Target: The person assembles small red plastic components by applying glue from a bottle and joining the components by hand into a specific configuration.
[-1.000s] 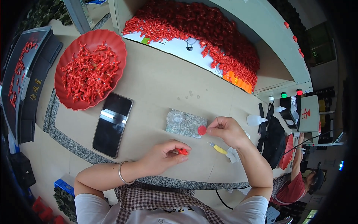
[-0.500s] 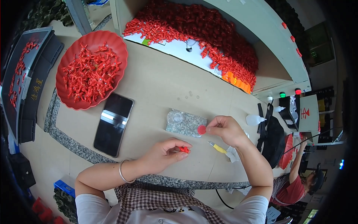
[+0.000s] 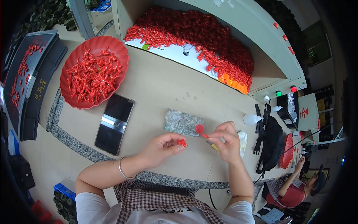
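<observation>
Pinching 2 red parts: left hand [image 3: 161, 148] a small piece [image 3: 181, 142], right hand [image 3: 225, 142] a round-capped stem [image 3: 200, 130].

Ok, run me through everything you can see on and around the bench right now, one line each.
red bowl: one, far left of bench, full of small red parts
dark trays: stacked, left of bench, few red parts on top
pile of red parts: one, in the bin at the back
phone: one, black, below the bowl
clear bag: one, bench centre
white squeeze bottle: one, right side
black bag: one, right edge
co-worker: one, lower right
left hand: pinches a small red part
right hand: holds a red-capped piece in its fingers
</observation>
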Tool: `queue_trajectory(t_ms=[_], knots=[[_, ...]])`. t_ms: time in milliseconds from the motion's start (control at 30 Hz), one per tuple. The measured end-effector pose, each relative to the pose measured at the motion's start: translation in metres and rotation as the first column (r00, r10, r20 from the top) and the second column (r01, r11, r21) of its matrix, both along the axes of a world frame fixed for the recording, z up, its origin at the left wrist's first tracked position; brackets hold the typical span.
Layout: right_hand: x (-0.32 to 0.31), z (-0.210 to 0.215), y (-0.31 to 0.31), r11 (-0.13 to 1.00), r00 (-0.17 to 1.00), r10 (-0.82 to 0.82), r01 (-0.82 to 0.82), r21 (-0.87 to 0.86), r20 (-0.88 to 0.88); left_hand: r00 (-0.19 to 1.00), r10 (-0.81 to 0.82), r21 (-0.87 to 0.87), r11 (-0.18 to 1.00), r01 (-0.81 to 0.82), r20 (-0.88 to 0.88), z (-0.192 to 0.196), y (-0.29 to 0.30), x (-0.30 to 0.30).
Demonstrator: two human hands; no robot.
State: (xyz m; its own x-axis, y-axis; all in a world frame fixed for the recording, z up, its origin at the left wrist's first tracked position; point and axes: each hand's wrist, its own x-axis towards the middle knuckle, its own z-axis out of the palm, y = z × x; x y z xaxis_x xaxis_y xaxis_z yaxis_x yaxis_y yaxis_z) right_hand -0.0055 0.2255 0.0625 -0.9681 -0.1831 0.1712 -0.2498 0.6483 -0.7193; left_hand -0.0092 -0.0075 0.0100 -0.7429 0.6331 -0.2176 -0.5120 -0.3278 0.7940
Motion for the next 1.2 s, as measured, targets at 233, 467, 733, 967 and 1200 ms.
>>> queue_trajectory(t_ms=[233, 467, 733, 967, 1200], knots=[[0.014, -0.013, -0.015, 0.975, 0.844, 0.155, -0.046, 0.218, -0.514, 1.000, 0.019, 0.043, 0.999, -0.018, -0.022, 0.000, 0.001, -0.004], [0.022, -0.020, -0.023, 0.990, 0.948, 0.071, -0.105, -0.095, -0.312, 0.999, -0.036, 0.017, 0.999, 0.036, -0.028, -0.005, 0.003, -0.004], [0.021, -0.022, -0.027, 0.936, 0.995, 0.090, -0.103, -0.337, -0.053, 0.994, -0.052, 0.017, 0.998, 0.054, -0.097, -0.001, 0.003, -0.003], [0.023, -0.025, -0.032, 0.934, 0.998, 0.064, -0.061, -0.351, -0.002, 0.969, 0.014, -0.032, 0.999, -0.022, -0.248, 0.002, 0.002, -0.003], [0.021, -0.024, -0.035, 0.987, 0.970, 0.081, -0.111, -0.120, -0.229, 0.947, -0.018, -0.161, 0.986, -0.035, -0.319, 0.004, -0.003, -0.002]])
